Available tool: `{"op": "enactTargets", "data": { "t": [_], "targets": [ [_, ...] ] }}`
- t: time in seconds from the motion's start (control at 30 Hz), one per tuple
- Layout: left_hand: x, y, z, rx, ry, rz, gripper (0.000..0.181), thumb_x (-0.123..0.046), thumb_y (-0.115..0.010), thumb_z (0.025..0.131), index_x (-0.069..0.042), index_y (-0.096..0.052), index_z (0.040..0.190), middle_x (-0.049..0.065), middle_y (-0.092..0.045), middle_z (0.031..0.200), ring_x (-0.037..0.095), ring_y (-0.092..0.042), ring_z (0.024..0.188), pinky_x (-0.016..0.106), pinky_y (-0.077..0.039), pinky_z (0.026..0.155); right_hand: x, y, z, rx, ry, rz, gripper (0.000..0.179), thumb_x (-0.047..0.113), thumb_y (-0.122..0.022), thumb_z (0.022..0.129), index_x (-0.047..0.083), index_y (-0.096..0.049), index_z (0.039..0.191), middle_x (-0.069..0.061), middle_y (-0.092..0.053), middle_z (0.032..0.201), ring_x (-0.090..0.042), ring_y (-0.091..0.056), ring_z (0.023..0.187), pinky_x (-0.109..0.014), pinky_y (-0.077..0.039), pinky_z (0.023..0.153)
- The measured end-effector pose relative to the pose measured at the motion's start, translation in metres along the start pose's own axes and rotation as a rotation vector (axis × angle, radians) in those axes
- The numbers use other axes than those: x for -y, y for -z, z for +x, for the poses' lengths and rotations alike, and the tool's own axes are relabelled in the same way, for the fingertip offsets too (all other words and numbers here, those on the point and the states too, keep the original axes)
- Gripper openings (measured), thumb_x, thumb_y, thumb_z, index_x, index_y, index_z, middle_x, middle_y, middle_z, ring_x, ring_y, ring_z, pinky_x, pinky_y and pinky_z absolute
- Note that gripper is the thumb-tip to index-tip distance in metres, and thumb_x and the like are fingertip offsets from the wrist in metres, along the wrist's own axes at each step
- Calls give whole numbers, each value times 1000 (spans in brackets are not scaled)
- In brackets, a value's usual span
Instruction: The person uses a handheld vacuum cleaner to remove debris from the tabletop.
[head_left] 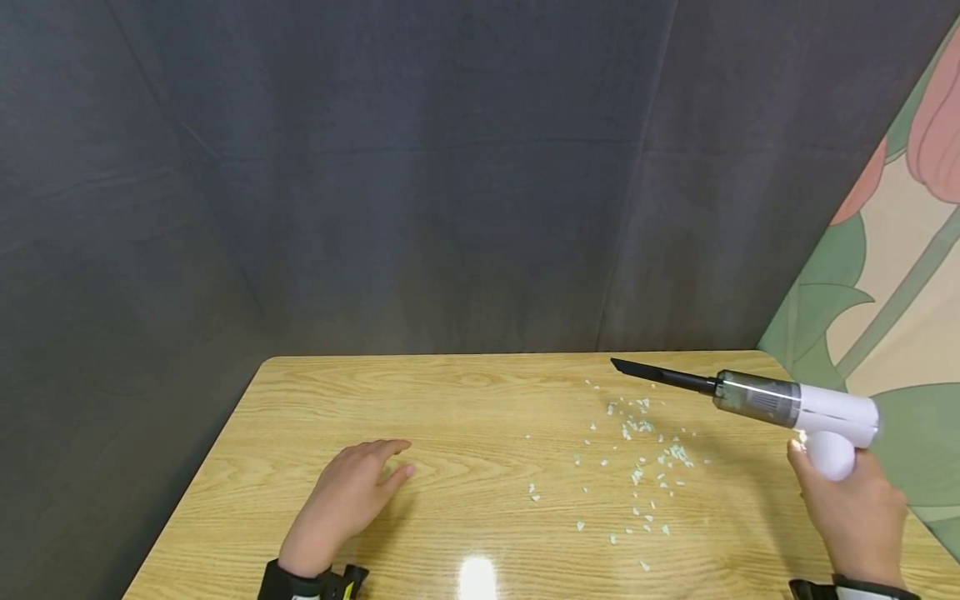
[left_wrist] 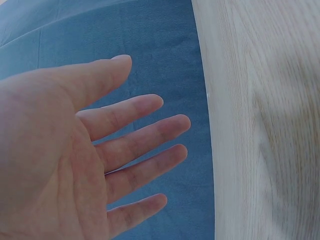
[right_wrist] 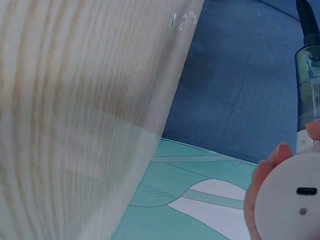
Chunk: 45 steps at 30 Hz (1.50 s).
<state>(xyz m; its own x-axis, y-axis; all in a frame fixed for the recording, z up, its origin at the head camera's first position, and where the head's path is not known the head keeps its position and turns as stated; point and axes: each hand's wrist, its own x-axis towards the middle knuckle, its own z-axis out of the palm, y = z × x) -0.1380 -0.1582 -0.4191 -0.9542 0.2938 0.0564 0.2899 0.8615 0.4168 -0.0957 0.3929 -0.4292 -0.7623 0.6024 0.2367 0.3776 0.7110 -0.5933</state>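
My right hand [head_left: 855, 508] grips the handle of a white handheld vacuum cleaner [head_left: 836, 414] above the table's right side. Its clear dust cup and long black nozzle [head_left: 663, 375] point left. In the right wrist view, the round white handle end [right_wrist: 290, 200] shows with fingers curled round it. Pale paper scraps [head_left: 637, 427] lie scattered on the table below and left of the nozzle, which is apart from them. On the left, my left hand [head_left: 348, 496] hovers over the table with nothing in it; its fingers are spread and relaxed in the left wrist view.
The wooden table [head_left: 315, 417] has its far edge against a dark grey cloth [head_left: 450, 208]. At the right stands a flower-patterned cloth [head_left: 900, 308], close to the right hand. A few scraps lie nearer the table's middle and front.
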Motion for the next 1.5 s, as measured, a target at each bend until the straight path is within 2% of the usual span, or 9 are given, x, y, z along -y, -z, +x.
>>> {"op": "enactTargets", "data": {
  "t": [0.17,0.47,0.57,0.7,0.9,1.1,1.23,1.5],
  "targets": [
    [1,1,0,-3,3,2,43,-38,-65,97,-12,-65,132,8,-65,128,34,-58,120,57,-43,105,-3,0,1,-29,6,5,50,31,-65,91,-14,-51,103,-34,-57,76,-41,-53,55,-35,-33,40],
    [5,2,0,-24,16,7,44,-39,-65,97,-12,-65,131,8,-66,127,34,-59,119,57,-44,104,-15,3,8,-28,-59,31,51,30,-64,92,-15,-46,109,-35,-54,82,-42,-54,60,-33,-34,40],
    [6,2,0,-29,15,8,42,-37,-66,96,-11,-66,130,9,-66,126,34,-60,118,57,-44,104,-21,4,10,-31,-66,30,50,29,-64,92,-15,-47,109,-36,-56,82,-42,-54,59,-33,-34,40],
    [6,2,0,-25,18,2,42,-36,-66,96,-11,-65,130,9,-66,126,34,-60,118,57,-45,103,-25,6,12,-37,-58,21,49,27,-64,92,-16,-47,107,-40,-56,83,-47,-55,62,-34,-34,40],
    [5,2,0,-22,12,-2,41,-33,-67,96,-11,-65,131,8,-66,126,33,-61,116,55,-46,102,-31,7,14,-50,-60,-12,50,26,-63,91,-18,-45,104,-39,-52,79,-52,-54,64,-34,-32,40],
    [2,3,0,-16,13,-8,41,-33,-67,96,-10,-65,130,9,-67,125,34,-61,116,57,-46,102,-33,6,21,-23,-79,-39,49,26,-62,91,-19,-45,99,-37,-52,76,-51,-54,63,-35,-33,39],
    [2,4,1,-15,8,-5,40,-33,-67,96,-11,-66,130,8,-67,124,34,-62,115,56,-47,102,-32,3,29,7,-121,-44,51,27,-62,89,-21,-47,101,-40,-55,79,-50,-56,66,-35,-34,39],
    [4,4,1,-9,18,-7,41,-35,-66,96,-11,-66,130,8,-67,125,34,-61,116,55,-46,103,-40,-7,40,5,-139,-51,54,27,-63,88,-22,-44,101,-40,-52,78,-53,-54,67,-36,-34,39]
  ]
}}
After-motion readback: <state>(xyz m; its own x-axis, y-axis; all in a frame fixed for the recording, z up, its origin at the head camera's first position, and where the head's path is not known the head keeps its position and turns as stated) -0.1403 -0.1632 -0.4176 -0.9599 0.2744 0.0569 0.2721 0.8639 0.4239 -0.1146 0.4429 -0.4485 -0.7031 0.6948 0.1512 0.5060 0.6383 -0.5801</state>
